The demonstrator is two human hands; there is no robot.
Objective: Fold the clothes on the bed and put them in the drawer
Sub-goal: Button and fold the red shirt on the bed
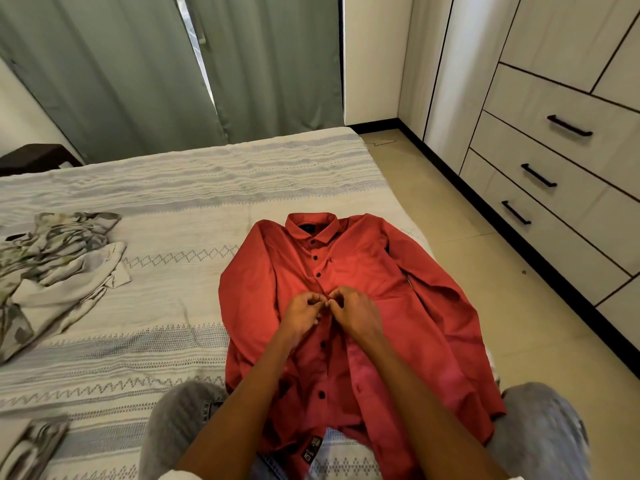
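Observation:
A red button-up shirt (pixel 374 271) lies face up on the bed (pixel 194 188), collar pointing away from me, sleeves spread to both sides. Its upper black buttons look fastened; the lower front lies partly open. My left hand (pixel 303 311) and my right hand (pixel 355 311) meet at the shirt's middle, each pinching the placket around one button. A crumpled patterned grey-green garment (pixel 52 268) lies on the bed to the left. The drawers (pixel 554 174) with black handles are in the wardrobe unit at the right, all closed.
A folded patterned cloth (pixel 34 445) sits at the bed's near left corner. My knees in grey jeans (pixel 180 417) rest at the bed's edge. Tiled floor (pixel 467 220) separates bed and wardrobe. Green curtains (pixel 138 71) hang behind the bed.

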